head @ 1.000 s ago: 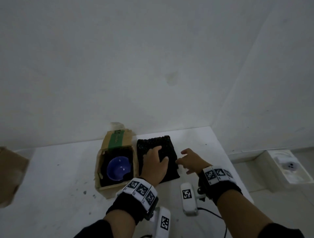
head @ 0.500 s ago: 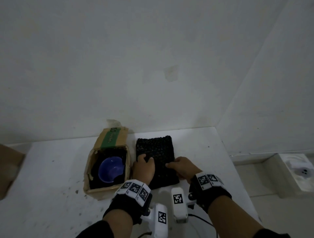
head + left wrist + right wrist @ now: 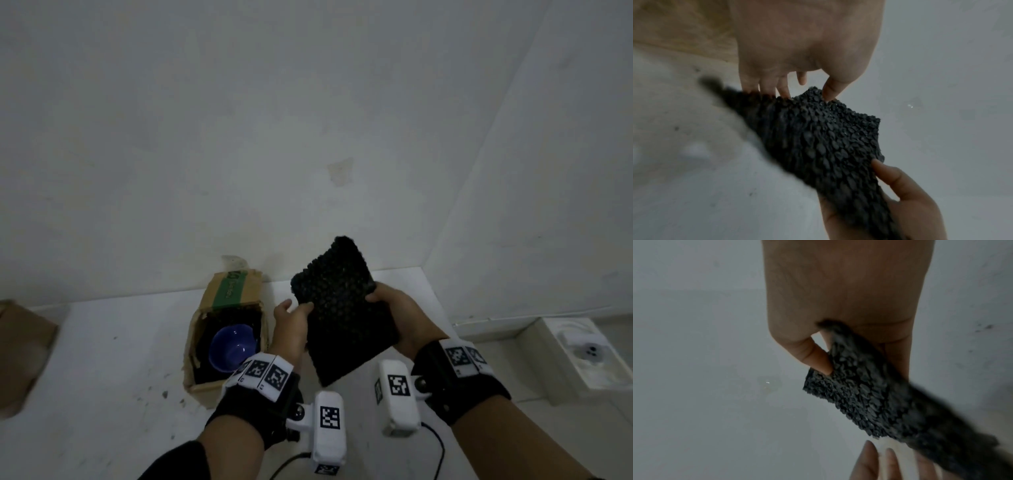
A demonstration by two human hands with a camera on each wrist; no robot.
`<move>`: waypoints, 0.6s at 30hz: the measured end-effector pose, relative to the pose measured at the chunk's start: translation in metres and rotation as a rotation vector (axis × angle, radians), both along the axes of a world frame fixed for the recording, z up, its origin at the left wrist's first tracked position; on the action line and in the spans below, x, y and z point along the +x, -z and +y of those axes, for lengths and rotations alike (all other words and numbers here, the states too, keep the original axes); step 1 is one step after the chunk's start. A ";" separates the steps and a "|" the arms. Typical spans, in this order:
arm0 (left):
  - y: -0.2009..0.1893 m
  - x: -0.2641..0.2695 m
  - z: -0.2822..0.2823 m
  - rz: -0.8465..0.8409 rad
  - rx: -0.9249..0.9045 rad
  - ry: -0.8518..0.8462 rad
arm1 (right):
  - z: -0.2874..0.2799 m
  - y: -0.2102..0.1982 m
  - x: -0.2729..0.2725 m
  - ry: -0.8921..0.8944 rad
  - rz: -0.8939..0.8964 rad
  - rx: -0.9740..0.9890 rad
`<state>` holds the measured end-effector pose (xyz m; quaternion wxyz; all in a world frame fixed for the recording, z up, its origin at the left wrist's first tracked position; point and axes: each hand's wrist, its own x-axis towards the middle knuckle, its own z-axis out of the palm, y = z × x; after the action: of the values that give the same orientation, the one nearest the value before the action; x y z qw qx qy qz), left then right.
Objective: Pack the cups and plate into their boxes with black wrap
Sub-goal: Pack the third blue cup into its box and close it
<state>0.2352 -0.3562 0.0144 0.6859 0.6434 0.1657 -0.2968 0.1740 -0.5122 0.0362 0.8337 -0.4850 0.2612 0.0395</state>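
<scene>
The white table point(image 3: 113, 373) is carrying an open cardboard box point(image 3: 224, 337) lined in black, with a blue cup point(image 3: 233, 347) sitting inside it; a second box point(image 3: 24, 353) is showing at the table's left edge, blurred.

Just right of the open box, the black wrap point(image 3: 344, 320) is being held clear above the table, tilted with its far end higher. It is looking like a thick, folded pad with a bumpy, honeycomb-like texture, limp enough to sag. The right hand point(image 3: 400, 323) is gripping its right edge, thumb on top and fingers underneath. The left hand point(image 3: 291, 325) is pinching the left edge between thumb point(image 3: 830, 91) and fingers point(image 3: 781, 88).

The person is probably bringing the pad over to cover or cushion the cup. To do that well, both hands should be keeping the pad folded and taut, lowering it squarely over the box opening, and pressing gently so the cup is not tipping or knocking the cardboard.
</scene>
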 end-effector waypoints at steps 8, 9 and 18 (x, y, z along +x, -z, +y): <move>-0.060 0.022 0.077 -0.092 -0.228 0.130 | 0.042 -0.057 0.014 0.063 -0.188 0.047; -0.068 0.025 0.090 -0.149 -0.203 0.117 | 0.053 -0.059 0.018 0.079 -0.198 -0.028; -0.038 0.058 0.181 -0.449 0.377 0.102 | 0.140 -0.019 0.037 -0.098 -0.017 -0.845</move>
<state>0.2934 -0.1754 0.0520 0.5582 0.8164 0.0295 -0.1449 0.2106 -0.3726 0.0554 0.5609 -0.7961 0.2243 -0.0356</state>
